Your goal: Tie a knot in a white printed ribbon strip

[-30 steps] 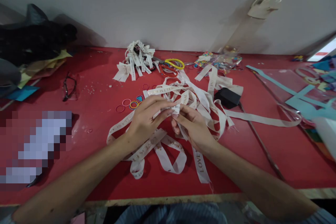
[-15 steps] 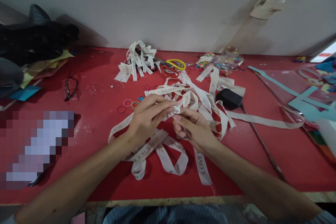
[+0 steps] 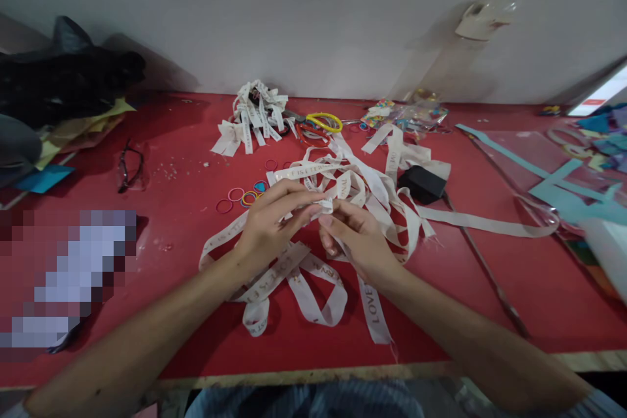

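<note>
Both hands, left hand (image 3: 267,225) and right hand (image 3: 357,241), pinch one fold of the printed ribbon (image 3: 327,204) above the red tabletop (image 3: 171,144), each grip closed to keep the fold tight.

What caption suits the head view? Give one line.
Left hand and right hand pinch a printed cream ribbon above a red table.
</note>
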Tool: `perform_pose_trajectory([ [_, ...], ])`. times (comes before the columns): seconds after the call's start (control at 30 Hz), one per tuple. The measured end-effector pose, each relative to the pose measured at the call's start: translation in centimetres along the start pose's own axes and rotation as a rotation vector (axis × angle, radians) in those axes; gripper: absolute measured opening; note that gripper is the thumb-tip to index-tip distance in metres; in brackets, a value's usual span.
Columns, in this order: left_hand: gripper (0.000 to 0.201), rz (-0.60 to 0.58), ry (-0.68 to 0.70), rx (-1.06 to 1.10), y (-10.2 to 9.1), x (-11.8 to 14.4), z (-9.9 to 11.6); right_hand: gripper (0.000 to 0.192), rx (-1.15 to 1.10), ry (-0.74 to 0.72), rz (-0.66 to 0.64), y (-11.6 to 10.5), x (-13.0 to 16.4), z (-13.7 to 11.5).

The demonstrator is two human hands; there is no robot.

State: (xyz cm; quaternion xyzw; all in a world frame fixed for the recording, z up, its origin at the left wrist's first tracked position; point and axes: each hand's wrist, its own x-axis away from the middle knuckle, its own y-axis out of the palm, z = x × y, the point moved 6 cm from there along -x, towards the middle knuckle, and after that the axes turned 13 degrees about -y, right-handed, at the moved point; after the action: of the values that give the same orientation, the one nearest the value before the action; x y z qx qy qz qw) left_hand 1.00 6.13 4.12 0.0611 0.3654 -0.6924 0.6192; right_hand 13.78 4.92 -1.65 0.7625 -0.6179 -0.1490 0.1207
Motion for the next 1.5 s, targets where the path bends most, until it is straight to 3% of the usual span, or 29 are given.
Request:
perform_pose_trajectory([
  [0.1,0.019,-0.009,0.015,-0.028,0.2,0.1,0.5,0.016,0.016,0.006,0.018,-0.4,0.1,-0.2],
  [0.4,0.016,-0.015,-0.001,-0.025,-0.1,0.0,0.9,0.017,0.163,-0.162,-0.082,0.0,0.3,-1.4],
  [0.73,0.026,-0.063,0.021,-0.032,0.3,0.4,0.8,0.011,0.448,-0.417,0.046,-0.6,0.5,-3.1],
  [0.83,0.028,-0.098,0.002,-0.012,0.6,0.4,0.8,0.011,0.499,-0.415,0.063,-0.9,0.3,-3.0],
  [0.93,0.034,-0.174,-0.113,0.075,1.0,0.4,0.4,0.011,0.534,-0.402,0.078,-0.9,0.2,-3.1],
  [1.07,0.017,-0.155,-0.28,0.135,0.9,0.5,-0.3,0.009,0.549,-0.41,0.046,-0.7,0.1,-3.2],
  [1.5,0.007,-0.131,-0.309,0.171,0.8,0.2,-0.4,0.008,0.55,-0.419,-0.008,-0.6,-0.1,-3.2],
])
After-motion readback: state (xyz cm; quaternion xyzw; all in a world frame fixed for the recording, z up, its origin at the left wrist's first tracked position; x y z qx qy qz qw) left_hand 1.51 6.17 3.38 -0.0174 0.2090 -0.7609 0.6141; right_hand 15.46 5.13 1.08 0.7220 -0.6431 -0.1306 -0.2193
